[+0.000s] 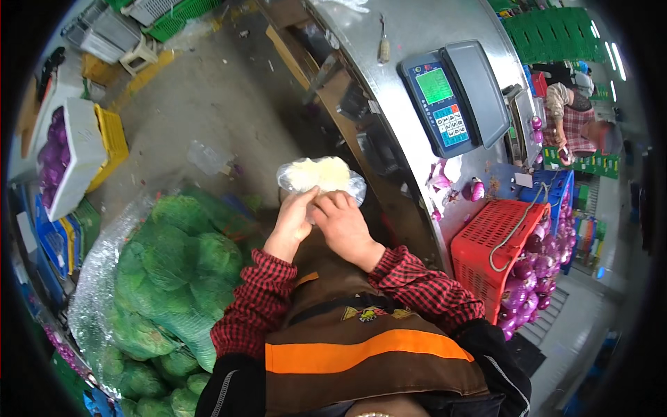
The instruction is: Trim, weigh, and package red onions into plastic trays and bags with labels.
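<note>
Between my two hands and just beyond them is a pale yellow, ruffled food item (319, 174) in a clear plastic bag or wrap (357, 188); its exact kind is unclear. My left hand (294, 216) touches its near edge, with the thumb towards the other hand. Bent fingers of my right hand (341, 221) rest against the near side of the wrap. Both hands appear to grip the plastic, in front of a brown apron with an orange band (365, 352).
A digital scale (443, 104) and peeled onion skins (440, 180) lie on the metal counter (365, 41). Red onions fill a red crate (482, 250) at right. Green net sacks of cabbages (177, 260) stand at left. A co-worker (573, 114) handles an onion across the counter.
</note>
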Tool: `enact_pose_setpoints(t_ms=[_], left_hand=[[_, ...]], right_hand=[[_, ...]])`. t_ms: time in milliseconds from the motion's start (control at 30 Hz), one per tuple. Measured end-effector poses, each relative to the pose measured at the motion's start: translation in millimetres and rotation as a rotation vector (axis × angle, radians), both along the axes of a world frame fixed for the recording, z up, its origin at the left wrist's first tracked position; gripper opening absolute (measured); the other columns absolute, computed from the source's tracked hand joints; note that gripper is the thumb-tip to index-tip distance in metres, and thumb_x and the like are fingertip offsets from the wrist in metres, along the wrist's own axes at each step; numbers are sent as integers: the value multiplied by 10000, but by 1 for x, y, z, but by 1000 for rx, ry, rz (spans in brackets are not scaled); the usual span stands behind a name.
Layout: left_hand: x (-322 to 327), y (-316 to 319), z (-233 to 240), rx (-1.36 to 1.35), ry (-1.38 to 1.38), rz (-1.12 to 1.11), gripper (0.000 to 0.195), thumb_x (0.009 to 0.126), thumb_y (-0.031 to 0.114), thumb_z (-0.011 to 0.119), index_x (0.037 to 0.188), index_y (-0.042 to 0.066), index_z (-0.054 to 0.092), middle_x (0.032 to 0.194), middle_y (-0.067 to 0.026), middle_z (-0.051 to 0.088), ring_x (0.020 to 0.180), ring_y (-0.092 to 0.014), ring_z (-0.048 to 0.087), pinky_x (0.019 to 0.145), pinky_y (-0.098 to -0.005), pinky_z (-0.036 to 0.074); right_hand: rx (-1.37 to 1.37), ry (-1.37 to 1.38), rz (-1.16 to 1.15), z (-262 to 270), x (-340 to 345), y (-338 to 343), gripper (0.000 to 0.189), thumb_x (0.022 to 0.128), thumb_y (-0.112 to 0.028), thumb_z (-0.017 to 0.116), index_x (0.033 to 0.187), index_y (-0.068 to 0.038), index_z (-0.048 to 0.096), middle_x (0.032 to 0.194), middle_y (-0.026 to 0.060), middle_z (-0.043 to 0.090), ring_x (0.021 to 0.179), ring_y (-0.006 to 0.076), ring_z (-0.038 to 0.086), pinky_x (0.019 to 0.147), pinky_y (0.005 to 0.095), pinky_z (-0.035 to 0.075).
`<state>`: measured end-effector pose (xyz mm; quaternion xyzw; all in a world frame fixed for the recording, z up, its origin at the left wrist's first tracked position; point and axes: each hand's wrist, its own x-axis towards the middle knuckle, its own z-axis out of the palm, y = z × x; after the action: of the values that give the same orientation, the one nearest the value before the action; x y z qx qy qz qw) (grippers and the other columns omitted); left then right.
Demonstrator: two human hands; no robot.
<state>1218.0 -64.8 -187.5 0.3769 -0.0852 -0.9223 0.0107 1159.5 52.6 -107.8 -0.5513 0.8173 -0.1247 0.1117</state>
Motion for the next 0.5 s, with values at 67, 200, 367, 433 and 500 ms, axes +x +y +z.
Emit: enact_pose_setpoints(t_ms=[67,200,367,433,500], left_hand=[[-2,16,-39,-145,-185,-63,269,970,54,527,1224,-36,534,1113,-139,629,992,-256,636,821,-372,547],[-24,31,-106,-476,-327,-69,468,937,-19,489,1400,38,449,1218,-152,614,1010,-233,650,845,-366,554],[-48,60,-184,-1203,-170,-481,472,908,34,527,1365,148,556,1196,-181,661,1057,-297,666,854,-386,531],[-85,70,-165,-1434,-52,-545,440,847,39,561,1267,150,637,1099,-158,671,978,-362,647,837,-440,516],[-133,88,-150,-1508,100,-460,407,818,24,556,1184,144,687,1067,-144,674,994,-356,639,847,-426,517]], right_hand=[[107,-11,34,-16,9,8,500,756,-108,647,1243,-30,565,1247,123,532,1199,307,481,1030,438,385],[156,-310,39,-15,20,35,447,830,-183,667,1241,-33,576,1248,137,544,1201,324,502,1023,432,404],[484,-685,-155,-55,25,105,335,885,-239,650,1150,-35,626,1117,172,620,1064,367,593,929,445,473],[512,-751,-291,-63,23,130,320,901,-255,643,1116,-19,633,1056,193,641,1014,383,613,891,447,490],[410,-806,-408,-71,19,151,311,906,-245,639,1112,-12,637,1072,196,642,1031,368,612,895,430,492]])
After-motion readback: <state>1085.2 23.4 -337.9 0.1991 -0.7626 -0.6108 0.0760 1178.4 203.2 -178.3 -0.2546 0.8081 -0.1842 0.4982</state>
